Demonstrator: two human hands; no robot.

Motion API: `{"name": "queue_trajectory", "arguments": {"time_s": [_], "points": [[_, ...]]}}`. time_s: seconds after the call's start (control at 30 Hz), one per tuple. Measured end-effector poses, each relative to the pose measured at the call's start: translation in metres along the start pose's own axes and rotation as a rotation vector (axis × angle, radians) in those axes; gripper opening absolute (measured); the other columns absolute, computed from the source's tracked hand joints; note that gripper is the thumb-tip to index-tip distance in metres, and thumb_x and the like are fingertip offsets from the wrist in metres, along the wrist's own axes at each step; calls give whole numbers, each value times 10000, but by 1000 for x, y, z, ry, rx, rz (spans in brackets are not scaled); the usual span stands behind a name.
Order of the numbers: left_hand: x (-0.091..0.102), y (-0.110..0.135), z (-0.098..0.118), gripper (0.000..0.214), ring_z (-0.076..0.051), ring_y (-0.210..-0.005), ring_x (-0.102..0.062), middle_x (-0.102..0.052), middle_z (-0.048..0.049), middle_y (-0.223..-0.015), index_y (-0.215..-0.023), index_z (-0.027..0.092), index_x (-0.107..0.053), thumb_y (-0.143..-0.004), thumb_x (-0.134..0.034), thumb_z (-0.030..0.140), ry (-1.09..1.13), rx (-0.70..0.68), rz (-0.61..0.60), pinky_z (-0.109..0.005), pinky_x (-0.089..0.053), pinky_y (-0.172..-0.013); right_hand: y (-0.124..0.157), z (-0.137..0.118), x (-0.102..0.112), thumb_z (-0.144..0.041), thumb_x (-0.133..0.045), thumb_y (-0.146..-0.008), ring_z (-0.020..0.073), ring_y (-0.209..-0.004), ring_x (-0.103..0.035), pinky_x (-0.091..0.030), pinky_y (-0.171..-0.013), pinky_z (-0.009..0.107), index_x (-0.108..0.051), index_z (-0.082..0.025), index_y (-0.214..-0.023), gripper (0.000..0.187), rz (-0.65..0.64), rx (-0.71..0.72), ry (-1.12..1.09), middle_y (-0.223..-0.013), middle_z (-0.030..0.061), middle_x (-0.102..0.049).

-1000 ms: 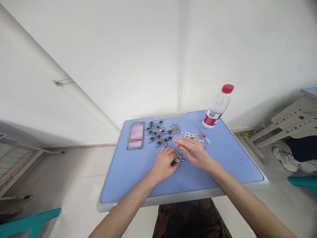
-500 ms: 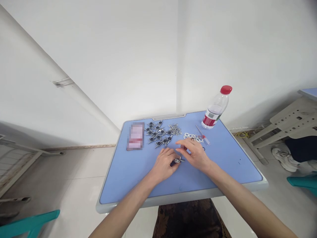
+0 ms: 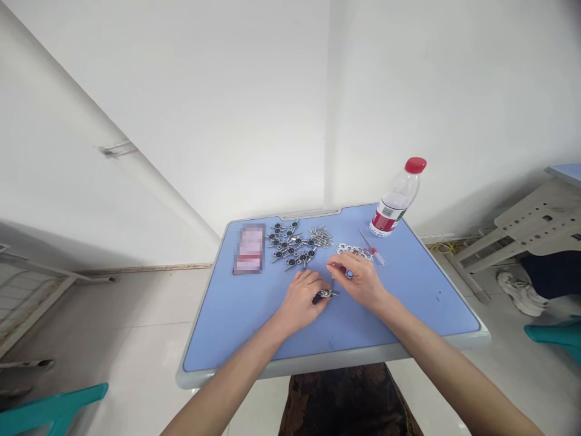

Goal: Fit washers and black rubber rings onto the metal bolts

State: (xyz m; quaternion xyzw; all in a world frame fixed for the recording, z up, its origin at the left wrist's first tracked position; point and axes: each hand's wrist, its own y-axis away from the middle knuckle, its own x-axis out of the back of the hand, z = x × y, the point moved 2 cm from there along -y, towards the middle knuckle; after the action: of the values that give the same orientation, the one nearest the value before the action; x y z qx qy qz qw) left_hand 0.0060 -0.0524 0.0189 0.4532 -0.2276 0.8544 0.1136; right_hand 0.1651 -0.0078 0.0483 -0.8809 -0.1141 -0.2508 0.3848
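Gripping a small star-shaped metal bracket (image 3: 325, 293) with a black round hub, the left hand (image 3: 302, 298) sits curled and closed over it, low above the blue desk (image 3: 236, 327); a dark end of the bracket pokes out just beyond the fingers, and the rest lies partly hidden beneath them; the right hand (image 3: 357, 281) is nearly closed too, its thumb and forefinger pinched together just above the bracket, and a slim metal shaft (image 3: 331, 285) rises from the bracket to those fingertips; what exactly it is, and whether a small blue spot (image 3: 349, 274) by the right hand belongs to it, is too small to tell; the two hands are near each other, with the bracket between them; farther up the desk lie a cluster of matching brackets (image 3: 288, 246), a heap of steel bolts (image 3: 320, 238) and a linked row of pale metal washers (image 3: 353, 248), all just beyond the fingers; a slender screwdriver (image 3: 372, 247) with a red handle lies beside the washers; at the desk's far corner stands a clear plastic bottle (image 3: 394, 203) with a red cap and label, its contents hard to make out; a pixelated card (image 3: 249, 248) lies flat at the left of the brackets; dark patterned clothing (image 3: 345, 402) shows beyond the near edge.
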Motion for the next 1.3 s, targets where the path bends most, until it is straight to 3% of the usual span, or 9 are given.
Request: {"name": "queue_trajectory", "arguments": {"time_s": [0.23, 0.5, 0.63, 0.87, 1.13, 1.3], "points": [[0, -1, 0, 89, -213, -871, -568, -674, -15, -914, -883, 210, -643, -808, -650, 162, 0, -8, -3, -363, -393, -761, -1, -7, 5, -165, -411, -978, 176, -896, -622, -495, -800, 323, -529, -233, -1270, 322, -165, 69, -123, -971, 53, -688], [2, 0, 2, 145, -216, -889, -567, -673, -20, -922, -920, 218, -651, -804, -630, 133, -11, 1, -20, -365, -396, -771, 2, -2, -6, -289, -557, -932, 148, -640, -573, -474, -635, 279, -617, -214, -948, 98, -30, 15, -53, -740, 14, -632], [2, 0, 2, 127, -210, -868, -562, -667, -21, -905, -902, 212, -648, -800, -635, 137, -11, 1, -16, -364, -397, -767, 4, 0, -5, -291, -532, -944, 147, -635, -572, -484, -646, 285, -608, -223, -1054, 149, -22, 26, -34, -756, 16, -635], [2, 0, 1, 83, -204, -863, -559, -658, -15, -881, -888, 214, -651, -816, -644, 174, -19, 5, -17, -356, -396, -768, -1, -7, 5, -168, -382, -983, 189, -850, -610, -496, -763, 340, -534, -220, -1272, 331, -141, 104, -56, -926, 64, -677], [2, 0, 2, 100, -209, -878, -566, -665, -16, -884, -885, 205, -644, -798, -658, 156, -9, 11, -21, -363, -394, -780, -1, -3, 1, -216, -498, -953, 155, -650, -560, -466, -644, 297, -640, -205, -946, 143, 6, 79, 22, -729, 28, -641], [1, 0, 1, 88, -209, -871, -568, -666, -19, -896, -888, 214, -650, -810, -650, 174, -17, 7, -11, -358, -401, -766, 0, -6, 1, -183, -430, -969, 193, -825, -610, -496, -743, 341, -560, -201, -1212, 276, -86, 116, -14, -922, 71, -687]]}}
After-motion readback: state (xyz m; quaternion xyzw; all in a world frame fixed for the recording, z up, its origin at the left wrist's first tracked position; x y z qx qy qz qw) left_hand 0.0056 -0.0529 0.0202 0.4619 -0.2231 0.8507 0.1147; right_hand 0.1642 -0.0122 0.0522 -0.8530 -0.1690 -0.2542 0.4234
